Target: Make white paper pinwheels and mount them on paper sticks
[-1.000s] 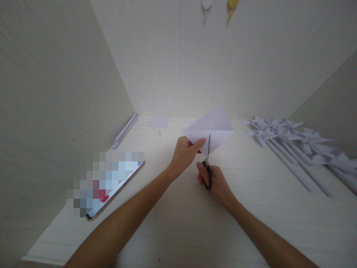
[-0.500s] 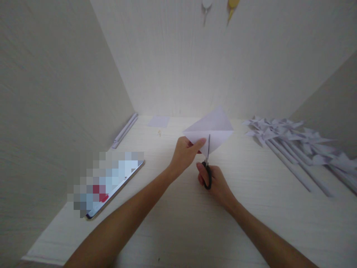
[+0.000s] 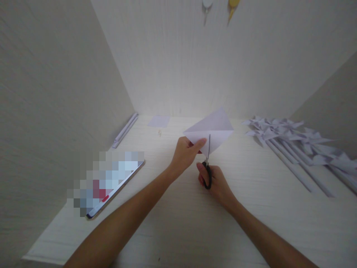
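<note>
A pale sheet of paper with a crease across it is pinched in my left hand, thumb on top near its lower corner. My right hand grips a pair of scissors by the black handles. Their dark blade lies over the paper's near half, running from the lower corner up toward the crease. The blades look nearly closed together. Part of my left fingers is hidden behind the paper.
A phone lies at the left, partly blurred out. Behind it are rolled paper sticks, a small paper square and thin tan bits. Several paper pinwheels on sticks lie at the right. Walls enclose the table.
Almost nothing differs. The paper's far corner has shifted very slightly to the right and down; both hands and the scissors keep their places.
</note>
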Motion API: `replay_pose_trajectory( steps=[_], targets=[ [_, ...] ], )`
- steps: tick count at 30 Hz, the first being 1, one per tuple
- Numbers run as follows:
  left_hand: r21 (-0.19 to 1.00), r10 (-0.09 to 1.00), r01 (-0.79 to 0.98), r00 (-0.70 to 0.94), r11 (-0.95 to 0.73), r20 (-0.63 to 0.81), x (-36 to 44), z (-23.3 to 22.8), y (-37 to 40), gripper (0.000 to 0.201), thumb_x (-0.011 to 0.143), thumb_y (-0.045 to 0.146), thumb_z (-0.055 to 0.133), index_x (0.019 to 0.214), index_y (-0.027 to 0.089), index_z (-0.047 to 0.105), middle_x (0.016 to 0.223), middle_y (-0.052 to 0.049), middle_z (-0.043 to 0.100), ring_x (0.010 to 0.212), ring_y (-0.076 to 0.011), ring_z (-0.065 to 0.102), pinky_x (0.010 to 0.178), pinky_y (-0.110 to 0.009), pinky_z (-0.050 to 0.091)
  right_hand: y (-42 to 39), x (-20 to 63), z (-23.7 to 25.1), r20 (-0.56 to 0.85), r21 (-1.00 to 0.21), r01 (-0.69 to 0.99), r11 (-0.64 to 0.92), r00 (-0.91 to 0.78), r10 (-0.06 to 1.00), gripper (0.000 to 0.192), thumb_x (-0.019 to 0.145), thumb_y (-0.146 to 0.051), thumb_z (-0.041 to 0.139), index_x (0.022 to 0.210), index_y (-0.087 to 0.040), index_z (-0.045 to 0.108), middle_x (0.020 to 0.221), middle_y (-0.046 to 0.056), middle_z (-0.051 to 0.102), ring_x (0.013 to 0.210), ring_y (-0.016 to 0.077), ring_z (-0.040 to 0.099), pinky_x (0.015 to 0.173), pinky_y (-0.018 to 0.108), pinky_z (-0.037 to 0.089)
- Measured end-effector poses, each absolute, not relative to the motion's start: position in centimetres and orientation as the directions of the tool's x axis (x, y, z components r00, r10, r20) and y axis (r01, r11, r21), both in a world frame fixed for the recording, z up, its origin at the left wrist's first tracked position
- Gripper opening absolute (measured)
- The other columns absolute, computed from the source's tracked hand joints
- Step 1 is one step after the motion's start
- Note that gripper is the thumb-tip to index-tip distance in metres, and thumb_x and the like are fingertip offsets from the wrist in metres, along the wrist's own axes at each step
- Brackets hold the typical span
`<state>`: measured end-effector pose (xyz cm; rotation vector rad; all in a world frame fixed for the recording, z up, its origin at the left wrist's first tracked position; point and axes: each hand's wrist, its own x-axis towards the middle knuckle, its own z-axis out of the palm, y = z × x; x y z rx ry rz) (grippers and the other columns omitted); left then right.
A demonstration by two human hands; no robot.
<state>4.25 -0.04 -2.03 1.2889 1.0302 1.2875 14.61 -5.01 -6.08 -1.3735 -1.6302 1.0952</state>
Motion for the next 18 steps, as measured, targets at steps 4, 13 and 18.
replay_pose_trajectory(
  steps=[4, 13, 18],
  targets=[
    [0.988, 0.988, -0.078, 0.070, -0.131, 0.136, 4.28, -2.00, -0.02, 0.023, 0.064, 0.034, 0.059, 0.069, 0.012, 0.062, 0.063, -0.003, 0.064, 0.057, -0.0116, 0.058, 0.052, -0.021, 0.049, -5.03, 14.64, -5.98, 0.000, -0.929, 0.365, 0.058, -0.158, 0.987, 0.053, 0.077, -0.055, 0.034, 0.041, -0.018, 0.038, 0.038, -0.002, 0.040, 0.038, 0.0083, 0.038, 0.043, 0.023, 0.031],
    [0.986, 0.986, -0.069, 0.068, -0.150, 0.155, 4.27, -2.11, 0.01, 0.025, 0.065, 0.035, 0.059, 0.069, 0.011, 0.062, 0.062, -0.004, 0.063, 0.056, -0.0119, 0.057, 0.051, -0.022, 0.049, -4.95, 14.59, -6.00, -0.012, -0.923, 0.383, 0.049, -0.154, 0.988, 0.051, 0.077, -0.054, 0.034, 0.041, -0.018, 0.038, 0.038, -0.001, 0.040, 0.038, 0.0088, 0.038, 0.043, 0.023, 0.031],
    [0.986, 0.987, -0.090, 0.072, -0.137, 0.144, 4.26, -2.22, 0.10, 0.024, 0.064, 0.035, 0.060, 0.070, 0.012, 0.063, 0.063, -0.003, 0.063, 0.057, -0.0119, 0.058, 0.052, -0.023, 0.049, -4.93, 14.60, -6.11, -0.008, -0.919, 0.390, 0.053, -0.155, 0.988, 0.052, 0.077, -0.055, 0.034, 0.041, -0.018, 0.039, 0.038, -0.001, 0.042, 0.039, 0.0092, 0.040, 0.044, 0.023, 0.032]
  ],
)
